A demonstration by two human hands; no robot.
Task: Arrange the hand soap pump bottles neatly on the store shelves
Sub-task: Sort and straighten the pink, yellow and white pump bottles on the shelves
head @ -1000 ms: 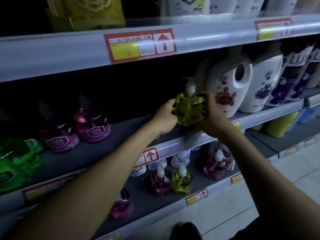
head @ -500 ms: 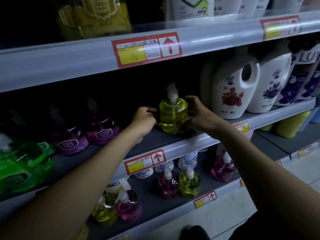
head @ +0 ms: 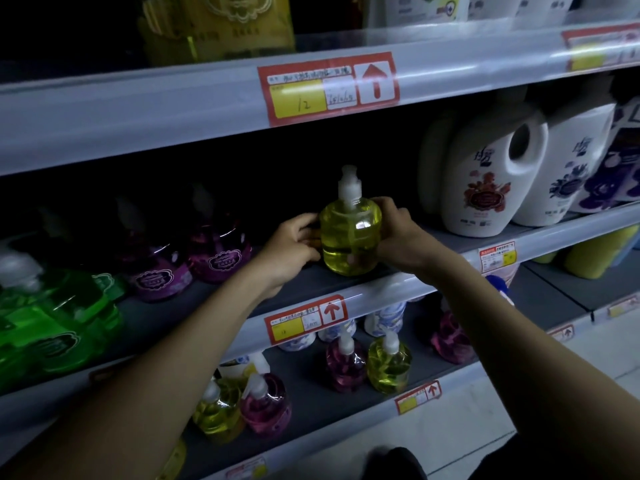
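1. The yellow pump bottle (head: 349, 237) stands upright near the front edge of the middle shelf (head: 214, 299). Base looks down on the deck, tho I can't swear it's fully seated.
2. Both hands are on it. The left hand (head: 291, 247) has its fingers curled vs the left flank. The right hand (head: 398, 237) wraps the right side, w/ one fingertip showing thru the liquid.
3. Handling, imo: clear hard plastic, filled about to the shoulder, so prob decent heft and bottom-heavy. Smooth round walls = slippery if there's any soap residue. Won't shatter, but a drop could crack the pump.
4. Where to grab: the fat body, from two sides like now. Not the white pump head, since that thin neck could press down and squirt.
5. Surface: flat grey deck, looks smooth, so it should slide w/o lifting. The front rail carries a price tag (head: 306, 320).
6. Room: purple bottles (head: 218, 251) to the left w/ a gap between, green bottles (head: 52, 320) far left, white jugs (head: 485, 188) near on the right. Headroom over the pump looks ok. The far back is too dark to tell.
7. The lower shelf (head: 304, 393) has small bottles (head: 344, 365) in mixed colours, prob more sorting there.
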